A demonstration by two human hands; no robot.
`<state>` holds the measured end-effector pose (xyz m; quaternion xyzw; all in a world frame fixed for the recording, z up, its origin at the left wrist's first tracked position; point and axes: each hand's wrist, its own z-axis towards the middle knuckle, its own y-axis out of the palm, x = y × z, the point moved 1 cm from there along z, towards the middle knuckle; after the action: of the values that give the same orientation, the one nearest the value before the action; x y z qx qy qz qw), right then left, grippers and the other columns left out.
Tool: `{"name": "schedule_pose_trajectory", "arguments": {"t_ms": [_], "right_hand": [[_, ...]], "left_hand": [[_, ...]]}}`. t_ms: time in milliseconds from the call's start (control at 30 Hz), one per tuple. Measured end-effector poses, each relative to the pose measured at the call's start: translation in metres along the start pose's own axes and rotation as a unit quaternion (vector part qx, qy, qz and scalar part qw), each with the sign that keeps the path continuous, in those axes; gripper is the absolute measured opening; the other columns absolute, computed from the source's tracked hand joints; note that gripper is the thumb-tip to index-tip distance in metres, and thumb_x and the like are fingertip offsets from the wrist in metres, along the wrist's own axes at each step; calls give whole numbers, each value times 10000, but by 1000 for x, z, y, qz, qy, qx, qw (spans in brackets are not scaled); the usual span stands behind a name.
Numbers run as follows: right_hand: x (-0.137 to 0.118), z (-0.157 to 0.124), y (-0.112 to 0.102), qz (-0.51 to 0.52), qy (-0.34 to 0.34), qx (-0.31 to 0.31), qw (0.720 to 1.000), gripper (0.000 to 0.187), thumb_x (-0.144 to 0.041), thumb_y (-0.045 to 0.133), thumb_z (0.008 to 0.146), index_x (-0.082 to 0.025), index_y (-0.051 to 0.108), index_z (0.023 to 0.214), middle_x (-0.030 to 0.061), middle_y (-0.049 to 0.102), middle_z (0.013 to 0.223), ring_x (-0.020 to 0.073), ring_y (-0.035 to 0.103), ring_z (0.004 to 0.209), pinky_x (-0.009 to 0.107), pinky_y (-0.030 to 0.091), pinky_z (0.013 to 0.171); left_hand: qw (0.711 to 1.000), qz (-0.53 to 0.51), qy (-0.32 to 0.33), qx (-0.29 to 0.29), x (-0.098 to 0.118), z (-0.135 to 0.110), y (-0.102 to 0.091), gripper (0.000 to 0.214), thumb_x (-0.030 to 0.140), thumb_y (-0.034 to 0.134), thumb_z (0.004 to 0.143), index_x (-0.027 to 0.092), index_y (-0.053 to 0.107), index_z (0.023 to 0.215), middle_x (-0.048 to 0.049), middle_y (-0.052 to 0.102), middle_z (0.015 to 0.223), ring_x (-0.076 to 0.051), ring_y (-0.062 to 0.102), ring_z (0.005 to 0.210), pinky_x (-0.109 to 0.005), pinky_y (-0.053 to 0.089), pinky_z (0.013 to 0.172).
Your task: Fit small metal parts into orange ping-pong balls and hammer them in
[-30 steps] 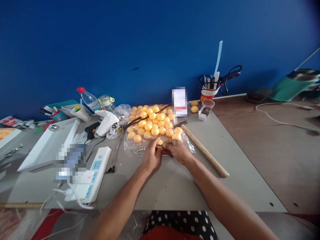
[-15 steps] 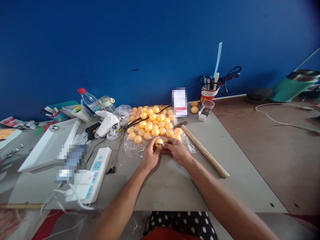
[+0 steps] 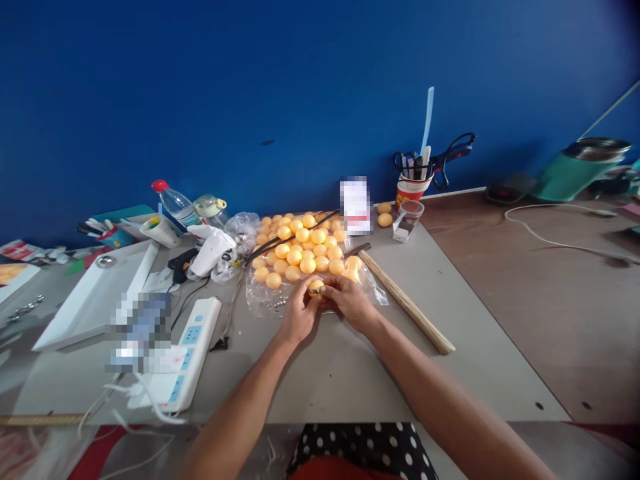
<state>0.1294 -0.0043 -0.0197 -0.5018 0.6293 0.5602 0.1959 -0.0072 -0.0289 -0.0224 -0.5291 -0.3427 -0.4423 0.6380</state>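
Observation:
Between my two hands is an orange ping-pong ball with a dark, uneven band across its front. My left hand is closed on the ball's left side, thumb low and fingers curled behind. From the right, my right hand pinches the same ball near the dark band; some of its fingertips are hidden. Just beyond lie many more orange balls on a clear plastic bag. A black cord crosses over them.
Right of the bag lies a hammer with a wooden handle. A power strip, a blurred phone and a white tray stand left. Behind are a water bottle, a cup of scissors and pens and a small clear tub.
The ball has turned slightly in my fingers, its dark band now sitting differently. Both hands keep hold of it. The whole view has shifted a little.

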Motion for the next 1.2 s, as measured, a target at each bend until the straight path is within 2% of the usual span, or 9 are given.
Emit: {"name": "schedule_pose_trajectory", "arguments": {"t_ms": [333,467,633,833,933,1000,1100,1133,1200], "right_hand": [[-15,-9,-1,36,10,-61,997,287,-285,799,614,-166,639,820,-17,640,617,110,594,561,260,526,622],[-20,-11,-3,55,-1,-60,997,291,-248,787,634,-171,635,870,-10,662,689,111,609,590,268,537,644],[-23,-11,-5,72,-7,-56,996,292,-229,788,645,-164,648,893,-10,658,743,95,612,604,246,542,650],[-26,-12,-2,73,-15,-65,995,294,-250,797,638,-167,640,873,-11,642,742,95,597,605,255,545,650],[-31,-12,-3,54,-50,-44,996,287,-269,775,635,-169,631,863,-17,619,703,105,576,574,272,525,621],[-37,-10,-12,9,-123,18,992,249,-291,719,675,-177,628,876,-29,590,660,107,539,538,269,488,589],[-51,-6,-36,-158,-252,201,933,207,-304,573,776,-177,635,927,-5,592,662,140,533,583,286,455,621],[-54,-5,-45,-238,-271,282,889,204,-282,536,786,-168,642,917,30,628,735,162,559,651,302,458,666],[-59,-3,-59,-427,-241,352,797,250,-216,493,790,-156,665,962,106,661,978,207,590,851,342,445,804]], "left_hand": [[997,-72,-5,28,1,4,-7,431,395,633,836,181,567,1204,-108,620,1188,-223,614,1042,-352,504,920],[992,-109,-45,36,3,5,-10,433,386,624,836,205,576,1226,-89,617,1199,-207,615,1017,-317,523,866],[973,-196,-123,24,2,5,-8,382,318,628,800,211,602,1166,-42,648,985,-157,629,811,-280,539,733],[973,-199,-115,26,2,6,-7,294,255,600,765,197,611,1052,-1,611,818,-124,573,696,-245,490,658],[972,-205,-113,11,4,6,-7,271,248,569,766,200,601,1030,7,605,761,-128,565,656,-260,481,646],[973,-203,-108,8,5,7,-8,263,253,562,764,199,606,1018,6,608,749,-132,568,654,-265,478,649],[976,-193,-103,8,3,7,-9,258,263,562,758,196,623,1000,3,610,745,-139,575,675,-269,474,667],[977,-189,-102,5,2,7,-9,256,263,561,755,195,629,992,1,611,745,-140,577,678,-270,473,670],[978,-181,-104,1,0,7,-9,249,263,560,751,194,642,976,-1,614,749,-141,578,678,-268,470,671]]}}
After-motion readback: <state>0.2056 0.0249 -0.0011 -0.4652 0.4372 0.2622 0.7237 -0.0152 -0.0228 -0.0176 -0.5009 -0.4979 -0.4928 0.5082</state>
